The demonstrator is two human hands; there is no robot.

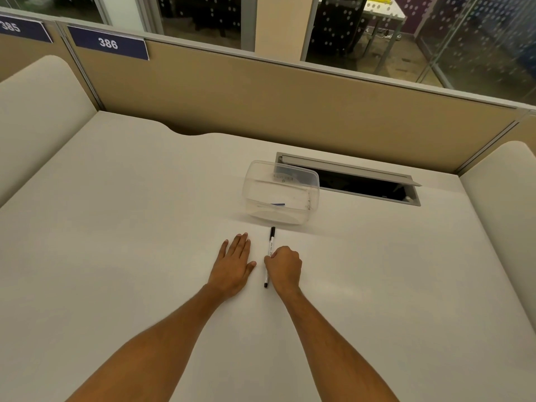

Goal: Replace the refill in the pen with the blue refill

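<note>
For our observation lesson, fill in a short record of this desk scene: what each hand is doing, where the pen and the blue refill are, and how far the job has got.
left hand: flat on the desk, palm down, empty
right hand: curled, fingers at the middle of the pen
pen: lying on the desk between the hands, cap on, not opened
blue refill: inside the clear box
clear box: just beyond the pen, no lid
stage: refill not yet swapped

At frame centre, the right hand (285, 266) curls around a capped pen (269, 250) lying on the white surface (116, 227); the left hand (233, 264) rests flat beside it. Above, a clear container (310, 204) holds the blue refill (278, 204).
</note>
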